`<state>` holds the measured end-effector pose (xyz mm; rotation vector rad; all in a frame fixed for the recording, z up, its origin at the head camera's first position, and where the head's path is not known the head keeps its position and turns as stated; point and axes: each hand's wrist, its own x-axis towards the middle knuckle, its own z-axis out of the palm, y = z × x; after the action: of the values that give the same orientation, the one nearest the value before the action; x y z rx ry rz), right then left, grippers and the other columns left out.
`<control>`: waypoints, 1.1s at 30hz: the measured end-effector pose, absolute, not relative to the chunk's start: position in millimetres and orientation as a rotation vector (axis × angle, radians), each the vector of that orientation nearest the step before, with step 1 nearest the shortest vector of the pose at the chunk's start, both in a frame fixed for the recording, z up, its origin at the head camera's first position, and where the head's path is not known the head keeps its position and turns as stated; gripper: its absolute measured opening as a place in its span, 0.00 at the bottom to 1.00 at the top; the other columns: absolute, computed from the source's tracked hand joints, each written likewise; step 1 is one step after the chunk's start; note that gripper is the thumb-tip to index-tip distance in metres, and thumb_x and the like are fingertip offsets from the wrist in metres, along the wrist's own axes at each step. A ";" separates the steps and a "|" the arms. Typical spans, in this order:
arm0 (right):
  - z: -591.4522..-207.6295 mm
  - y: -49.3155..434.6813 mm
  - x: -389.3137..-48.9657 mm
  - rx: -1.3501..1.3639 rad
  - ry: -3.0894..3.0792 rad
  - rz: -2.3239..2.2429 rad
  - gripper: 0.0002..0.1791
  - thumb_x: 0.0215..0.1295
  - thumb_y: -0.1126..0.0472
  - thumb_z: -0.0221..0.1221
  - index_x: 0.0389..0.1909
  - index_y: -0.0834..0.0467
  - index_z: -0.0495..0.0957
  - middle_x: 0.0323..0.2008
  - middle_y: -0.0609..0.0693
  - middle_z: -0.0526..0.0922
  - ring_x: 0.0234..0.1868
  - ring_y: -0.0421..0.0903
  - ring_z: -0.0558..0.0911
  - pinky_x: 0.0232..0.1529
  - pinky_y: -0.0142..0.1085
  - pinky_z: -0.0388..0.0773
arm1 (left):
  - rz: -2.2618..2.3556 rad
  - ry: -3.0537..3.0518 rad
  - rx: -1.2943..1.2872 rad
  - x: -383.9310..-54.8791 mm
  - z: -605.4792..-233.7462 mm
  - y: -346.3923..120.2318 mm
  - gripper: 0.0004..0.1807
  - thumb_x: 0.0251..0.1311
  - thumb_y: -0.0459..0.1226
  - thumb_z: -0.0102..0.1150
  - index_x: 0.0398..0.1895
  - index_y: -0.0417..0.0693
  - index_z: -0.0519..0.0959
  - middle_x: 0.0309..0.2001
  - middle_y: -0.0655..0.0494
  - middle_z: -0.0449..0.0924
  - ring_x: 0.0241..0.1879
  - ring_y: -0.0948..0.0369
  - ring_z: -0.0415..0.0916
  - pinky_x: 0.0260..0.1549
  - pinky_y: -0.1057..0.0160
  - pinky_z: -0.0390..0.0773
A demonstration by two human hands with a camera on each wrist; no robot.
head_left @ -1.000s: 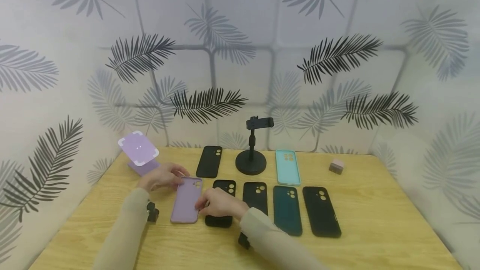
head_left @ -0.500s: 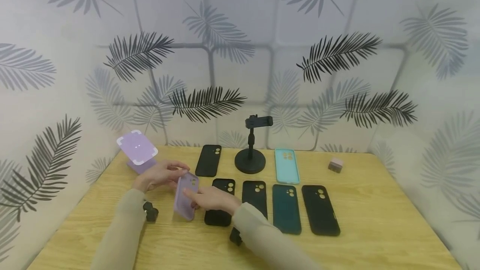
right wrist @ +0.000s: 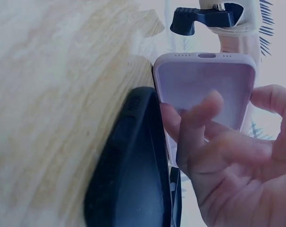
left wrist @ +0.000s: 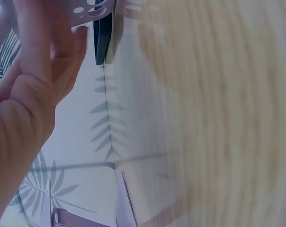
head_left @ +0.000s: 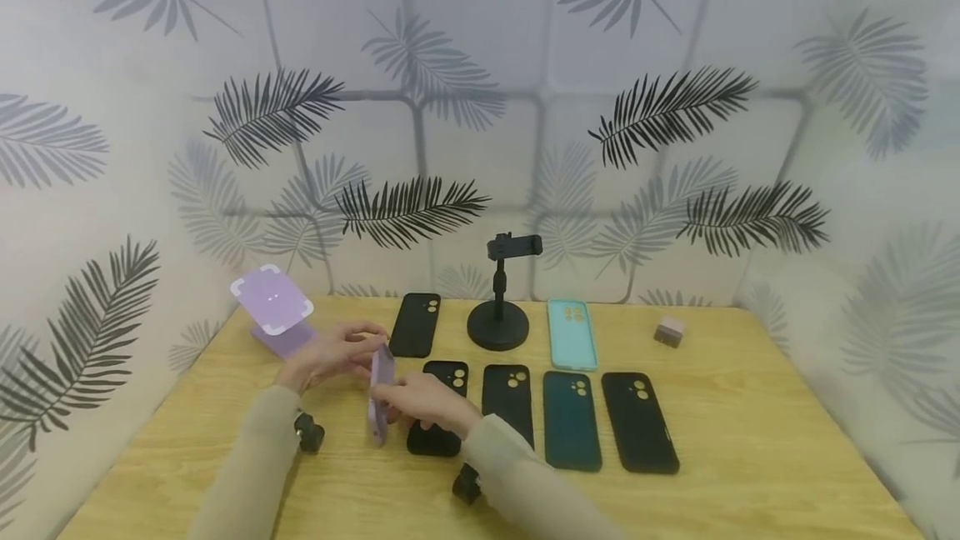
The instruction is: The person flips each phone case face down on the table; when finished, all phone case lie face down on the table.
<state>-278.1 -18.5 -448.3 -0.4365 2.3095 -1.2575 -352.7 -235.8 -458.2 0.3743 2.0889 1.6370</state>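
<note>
A light purple phone case (head_left: 382,373) stands tilted up on its long edge at the left of the row. My right hand (head_left: 429,400) grips its lower part; in the right wrist view the thumb lies on one long edge and fingers reach to the opposite one, across the case's hollow inner side (right wrist: 200,78). At the far end my left hand (head_left: 339,355) holds the case with its fingertips. The left wrist view shows those fingers beside the case's camera holes, partly cut off by the frame. Just right of it, under my right hand, lies a black phone case (head_left: 437,438).
Further right lie another black case (head_left: 507,402), a dark teal case (head_left: 572,423) and a black case (head_left: 640,423). Behind are a black case (head_left: 416,325), a black phone stand (head_left: 498,325), a turquoise case (head_left: 572,344), a small pinkish block (head_left: 669,332) and a purple stand (head_left: 272,300).
The purple case lay flat on the table a second ago, with both hands at its edges. My right hand has since gripped it and tilted it up onto its edge.
</note>
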 end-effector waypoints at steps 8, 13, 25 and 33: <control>-451.5 -15.6 -280.8 -0.453 2.145 -1.519 0.21 0.66 0.51 0.53 0.52 0.59 0.81 0.32 0.53 0.87 0.31 0.52 0.87 0.17 0.34 0.79 | 1.602 1.973 0.441 -347.3 -453.7 -233.3 0.32 0.72 0.42 0.52 0.72 0.36 0.56 0.67 0.28 0.61 0.53 0.48 0.80 0.53 0.50 0.80; -452.1 -11.0 -283.1 -0.433 2.083 -1.636 0.24 0.65 0.59 0.56 0.62 0.59 0.76 0.32 0.51 0.86 0.27 0.46 0.85 0.17 0.33 0.80 | 1.582 1.966 0.442 -347.7 -455.6 -235.7 0.32 0.69 0.38 0.57 0.72 0.40 0.58 0.67 0.28 0.61 0.52 0.49 0.80 0.54 0.49 0.80; -456.4 -7.4 -278.8 -0.394 1.992 -1.722 0.36 0.64 0.69 0.58 0.72 0.58 0.59 0.34 0.56 0.86 0.28 0.47 0.84 0.18 0.33 0.80 | 1.387 2.162 0.408 -347.5 -461.2 -240.5 0.34 0.60 0.33 0.65 0.69 0.47 0.64 0.68 0.33 0.61 0.47 0.51 0.79 0.43 0.52 0.85; -462.0 -7.4 -278.0 -0.398 2.004 -1.719 0.36 0.64 0.71 0.59 0.72 0.58 0.58 0.30 0.56 0.85 0.27 0.50 0.85 0.20 0.38 0.83 | 1.252 2.316 0.436 -346.4 -456.6 -239.3 0.34 0.55 0.36 0.71 0.66 0.50 0.70 0.65 0.36 0.67 0.51 0.51 0.75 0.42 0.55 0.84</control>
<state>-278.0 -7.4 -462.0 -0.3981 2.0036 -1.7192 -346.4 -239.3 -456.6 0.4357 2.3160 1.2519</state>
